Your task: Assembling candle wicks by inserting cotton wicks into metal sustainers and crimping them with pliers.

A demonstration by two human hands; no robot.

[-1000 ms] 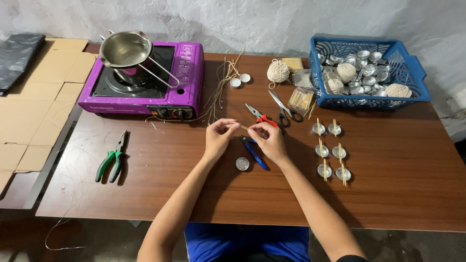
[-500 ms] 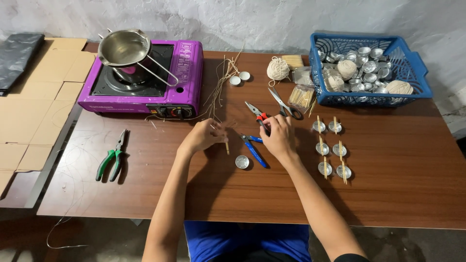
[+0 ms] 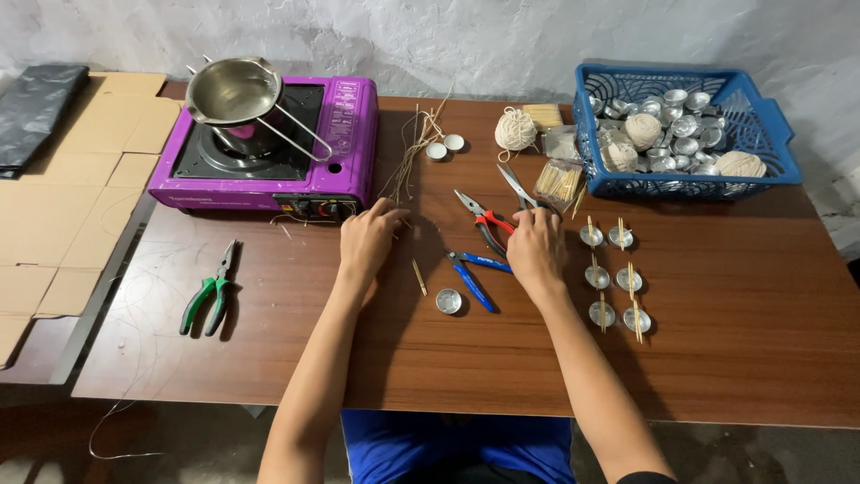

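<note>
the left hand (image 3: 365, 240) lay palm down on the brown table (image 3: 735, 358), its fingertips reaching the lower ends of a loose bundle of thin straw-coloured strands (image 3: 414, 152) that ran up toward two small round cups (image 3: 444, 146); whether its grip had closed on a strand could not be told. the right hand (image 3: 536, 246) rested further right, fingers curled over the handles of the scissors (image 3: 518, 188), just beside the red-handled pliers (image 3: 484, 220); whether that grip was clenched on the scissors or only lying on them could not be told either. between the two hands lay a short wooden stick (image 3: 418, 277), a small empty metal cup (image 3: 449, 301) and a blue-handled cutter (image 3: 472, 276), all apart from the fingers. to the right of the right hand stood six metal cups with sticks laid across them (image 3: 614, 278), in two columns. a blue plastic basket (image 3: 770, 125) at the far right corner held more metal cups and balls of string. a ball of pale twine (image 3: 515, 131) sat near it. a purple portable stove (image 3: 345, 152) carried a steel pouring pot (image 3: 235, 91), and green-handled pliers (image 3: 210, 296) lay well to the left
</note>
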